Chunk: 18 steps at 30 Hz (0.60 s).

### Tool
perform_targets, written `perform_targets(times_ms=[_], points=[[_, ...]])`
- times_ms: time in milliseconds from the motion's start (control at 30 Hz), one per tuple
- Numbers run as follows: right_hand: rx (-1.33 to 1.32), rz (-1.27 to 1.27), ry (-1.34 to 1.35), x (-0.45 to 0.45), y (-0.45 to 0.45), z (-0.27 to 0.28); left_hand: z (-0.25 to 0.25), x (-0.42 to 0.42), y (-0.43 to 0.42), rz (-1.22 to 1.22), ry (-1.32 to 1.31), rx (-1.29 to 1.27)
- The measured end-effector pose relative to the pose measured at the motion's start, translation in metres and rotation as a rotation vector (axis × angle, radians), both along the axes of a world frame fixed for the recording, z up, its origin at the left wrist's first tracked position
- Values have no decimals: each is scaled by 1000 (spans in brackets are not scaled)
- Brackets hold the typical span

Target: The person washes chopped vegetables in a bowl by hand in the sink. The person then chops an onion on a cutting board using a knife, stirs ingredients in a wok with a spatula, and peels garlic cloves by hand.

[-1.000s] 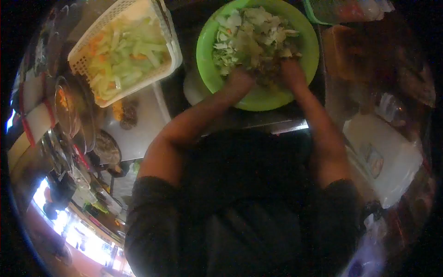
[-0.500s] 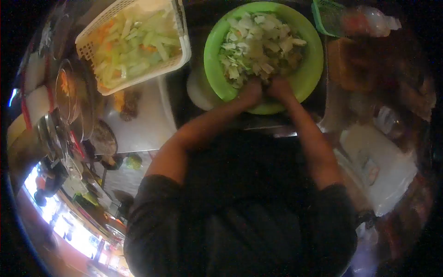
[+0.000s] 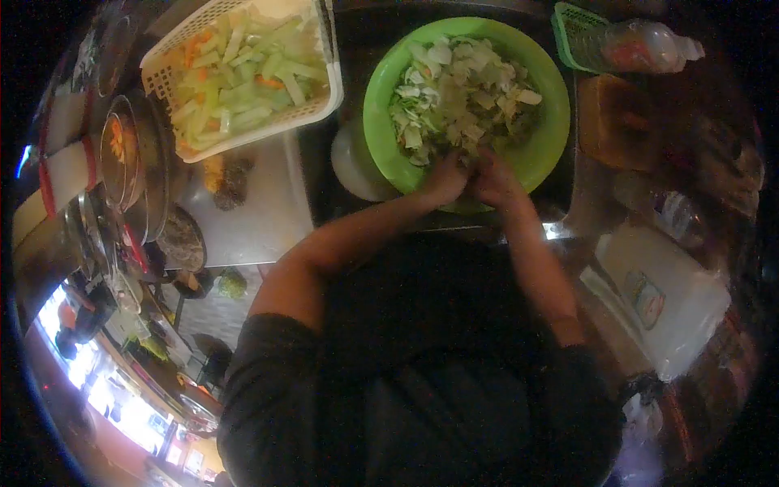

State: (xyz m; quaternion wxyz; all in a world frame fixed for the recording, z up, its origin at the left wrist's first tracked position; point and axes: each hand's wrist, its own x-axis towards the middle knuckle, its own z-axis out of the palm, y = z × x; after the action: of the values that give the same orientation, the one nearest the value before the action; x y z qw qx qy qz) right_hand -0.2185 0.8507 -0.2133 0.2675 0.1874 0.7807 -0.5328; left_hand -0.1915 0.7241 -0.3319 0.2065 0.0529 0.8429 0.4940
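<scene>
A round bright green basin holds a heap of chopped cabbage leaves, pale white and green. Both of my hands are together over its near side. My left hand has its fingers closed at the near edge of the heap, on some cabbage. Close beside it, my right hand is also closed, its fingertips against the same leaves. The exact pieces between the fingers are partly hidden by the hands.
At upper left a white perforated basket holds pale green and orange vegetable sticks. A clear plastic bottle lies by a green basket. On the right is a white plastic bag; on the left, stacked metal bowls.
My hands have shifted slightly and draw closer together at the heap's near edge. The view has moved a little, so the basin and basket appear lower.
</scene>
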Motion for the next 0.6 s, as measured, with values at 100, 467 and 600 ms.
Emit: perform_targets(times_ms=[100, 467, 600], points=[[-31, 8, 36, -6, -2, 45, 33, -8, -12, -58, 91, -80], [808, 542, 676, -86, -21, 22, 90, -55, -56, -400, -37, -305], [746, 415, 548, -92, -24, 49, 208, -80, -94, -59, -500, 243]])
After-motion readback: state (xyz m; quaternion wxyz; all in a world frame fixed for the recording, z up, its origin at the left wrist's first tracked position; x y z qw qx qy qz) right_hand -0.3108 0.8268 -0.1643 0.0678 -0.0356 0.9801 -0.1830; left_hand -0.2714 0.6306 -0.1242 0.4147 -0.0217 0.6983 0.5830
